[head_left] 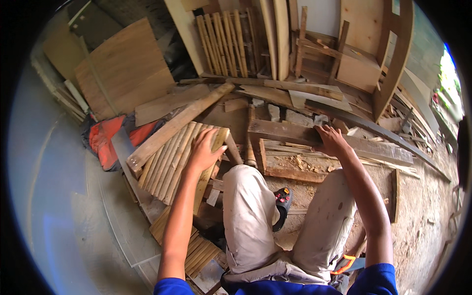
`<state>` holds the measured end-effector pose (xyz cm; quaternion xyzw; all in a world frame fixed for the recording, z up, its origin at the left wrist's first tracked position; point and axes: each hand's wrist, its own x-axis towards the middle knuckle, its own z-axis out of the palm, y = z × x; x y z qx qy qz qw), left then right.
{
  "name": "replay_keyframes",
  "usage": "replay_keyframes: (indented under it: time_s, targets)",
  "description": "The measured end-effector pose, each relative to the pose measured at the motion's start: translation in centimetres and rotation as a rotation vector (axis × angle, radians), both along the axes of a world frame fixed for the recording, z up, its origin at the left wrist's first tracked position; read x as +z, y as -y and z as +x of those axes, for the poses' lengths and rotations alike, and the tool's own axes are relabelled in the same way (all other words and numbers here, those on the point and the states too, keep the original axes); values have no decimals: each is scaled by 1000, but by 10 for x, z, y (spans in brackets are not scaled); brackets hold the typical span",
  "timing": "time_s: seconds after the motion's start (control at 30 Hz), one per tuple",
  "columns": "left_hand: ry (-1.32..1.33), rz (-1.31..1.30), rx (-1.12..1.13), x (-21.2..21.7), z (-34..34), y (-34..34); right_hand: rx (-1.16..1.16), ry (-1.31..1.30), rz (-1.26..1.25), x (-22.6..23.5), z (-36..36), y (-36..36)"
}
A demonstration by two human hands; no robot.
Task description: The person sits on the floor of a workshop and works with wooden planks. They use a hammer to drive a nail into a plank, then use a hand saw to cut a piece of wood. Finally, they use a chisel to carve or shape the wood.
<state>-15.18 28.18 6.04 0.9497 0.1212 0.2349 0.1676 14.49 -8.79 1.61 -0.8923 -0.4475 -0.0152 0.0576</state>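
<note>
A bamboo-slat panel [169,160] stands tilted on the left, its slats side by side. My left hand [200,150] lies over its upper right part, fingers stretched and thumb apart. On the right, a thick brown wooden beam [282,133] runs crosswise beyond my knees. My right hand [333,141] is bent around this beam, fingers over its top edge and thumb on the near side. Below the beam is a wooden frame [295,174] with wood chips about it. Another long wooden beam [184,125] slants across the bamboo panel's far edge.
Beyond are plywood sheets [125,69], a bamboo rack [223,44] and a wooden frame [393,59]. A dark plank [383,135] slopes to the right. Orange-and-black cloth [105,142] lies left. An orange-handled tool [344,264] is beside my right thigh; more bamboo slats [201,255] lie low left.
</note>
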Motion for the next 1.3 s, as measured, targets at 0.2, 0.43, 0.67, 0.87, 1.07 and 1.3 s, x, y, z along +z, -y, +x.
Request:
replay_keyframes:
  time_s: [0.2, 0.43, 0.67, 0.87, 1.07, 1.3]
  targets:
    - [-192, 153, -332, -1, 139, 91, -74, -3, 11, 4, 17, 53]
    - [-488, 208, -527, -26, 228, 160, -229, 17, 36, 8, 22, 138]
    - [-450, 372, -718, -30, 268, 248, -402, 117, 483, -15, -7, 212]
    - [-366, 478, -720, -41, 286, 340, -897, 159, 887, -124, -99, 270]
    - [-269, 482, -762, -45, 311, 384, -1412, -202, 702, -259, -214, 308]
    - [-281, 605, -727, -39, 341, 410, -1389, -295, 643, -318, -214, 312]
